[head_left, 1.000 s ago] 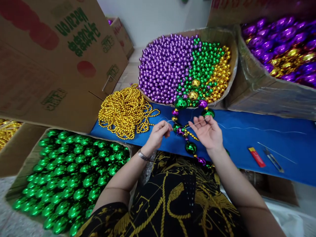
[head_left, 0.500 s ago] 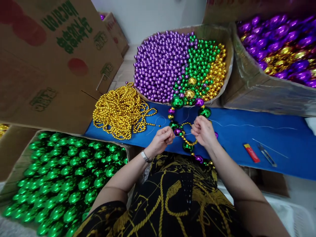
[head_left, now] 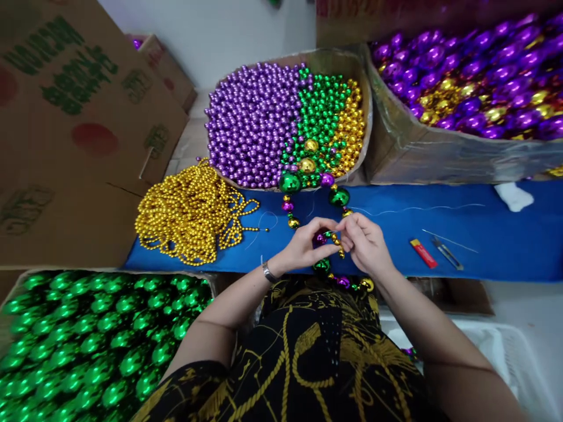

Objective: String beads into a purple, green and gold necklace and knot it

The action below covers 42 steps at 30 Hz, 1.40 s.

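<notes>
Nearest, the left hand and right hand meet fingertip to fingertip, pinching a half-strung necklace of large green, purple and gold metallic beads, probably around its thin white thread. Keeping that thread taut would help. Beyond the hands sits a cardboard box of small purple, green and gold beads.

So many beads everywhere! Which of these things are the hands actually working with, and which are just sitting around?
In hand:
left hand and right hand, fingertips together on the bead necklace
thin thread lying along the blue table

Lying about:
pile of gold bead strands
box of green balls
box of small mixed beads
red lighter
small snips
</notes>
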Each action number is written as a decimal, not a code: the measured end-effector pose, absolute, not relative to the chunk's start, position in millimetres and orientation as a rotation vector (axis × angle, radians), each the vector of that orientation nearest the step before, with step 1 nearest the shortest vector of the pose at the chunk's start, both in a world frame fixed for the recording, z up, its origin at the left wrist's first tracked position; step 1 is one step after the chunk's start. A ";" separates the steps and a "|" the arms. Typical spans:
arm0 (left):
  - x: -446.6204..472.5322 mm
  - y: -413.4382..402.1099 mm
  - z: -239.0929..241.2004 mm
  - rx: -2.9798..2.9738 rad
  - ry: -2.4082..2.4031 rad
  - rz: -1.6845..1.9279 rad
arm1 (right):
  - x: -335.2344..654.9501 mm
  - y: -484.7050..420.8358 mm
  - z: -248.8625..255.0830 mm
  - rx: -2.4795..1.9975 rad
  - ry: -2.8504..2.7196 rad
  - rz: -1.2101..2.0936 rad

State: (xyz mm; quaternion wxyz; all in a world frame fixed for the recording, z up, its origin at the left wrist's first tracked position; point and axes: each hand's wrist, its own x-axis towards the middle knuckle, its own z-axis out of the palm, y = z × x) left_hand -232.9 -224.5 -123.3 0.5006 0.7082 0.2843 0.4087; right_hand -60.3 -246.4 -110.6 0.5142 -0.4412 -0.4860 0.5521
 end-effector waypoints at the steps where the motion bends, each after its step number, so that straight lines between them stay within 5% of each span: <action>1: -231.6 -224.2 -124.8 1.700 0.671 0.964 | -56.8 -245.7 -108.7 -1.057 -1.127 1.308; 14: -206.6 -208.0 -113.6 2.082 0.449 0.797 | -2.1 -200.3 -102.4 -0.970 -0.940 1.213; 21: -204.2 -206.0 -119.7 1.884 0.678 0.922 | 139.8 -266.4 -159.6 -1.973 -1.728 0.212; 28: -200.6 -203.8 -126.9 1.652 0.667 0.869 | 222.0 -334.0 -218.2 -2.309 -1.990 -0.055; 32: -202.9 -201.9 -127.3 1.618 0.634 0.912 | 192.1 -316.7 -194.9 -2.188 -1.763 0.167; 38: -204.2 -203.5 -130.4 1.476 0.546 0.915 | 88.6 -272.3 -130.5 -1.621 -1.525 1.240; 42: -205.7 -203.6 -129.7 1.459 0.595 0.897 | 45.7 -252.6 -111.5 -1.454 -1.780 1.250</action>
